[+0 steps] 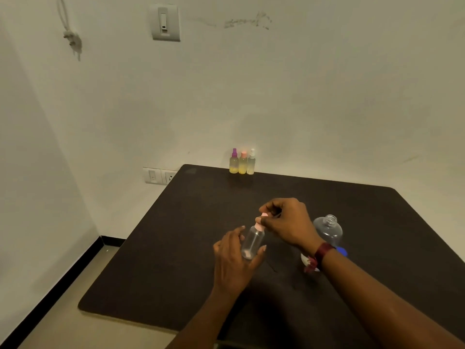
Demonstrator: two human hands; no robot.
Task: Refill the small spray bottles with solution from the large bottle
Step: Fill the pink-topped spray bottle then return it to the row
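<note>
— Clear plastic, that small spray bottle (253, 241): who has it?

— The left hand (232, 261), fingers curled round the lower body, holding it tilted above the dark bench (156, 260) near the middle. It looks empty.

— And the right hand (289, 224)?

— Closed in a pinch on the pink spray top (261, 219) at the bottle's neck. A dark red band (323, 251) sits on that wrist.

— Where is the large bottle (328, 229)?

— At three o'clock from the held one, just behind the right wrist, upright, clear, neck uncapped. A blue cap (342, 251) lies at its base, partly hidden by the wrist.

— Any others?

— Three small bottles at twelve o'clock, touching in a row by the wall, each with yellowish liquid: a purple-topped bottle (234, 163), an orange-topped bottle (243, 164), a white-topped bottle (251, 163).
</note>
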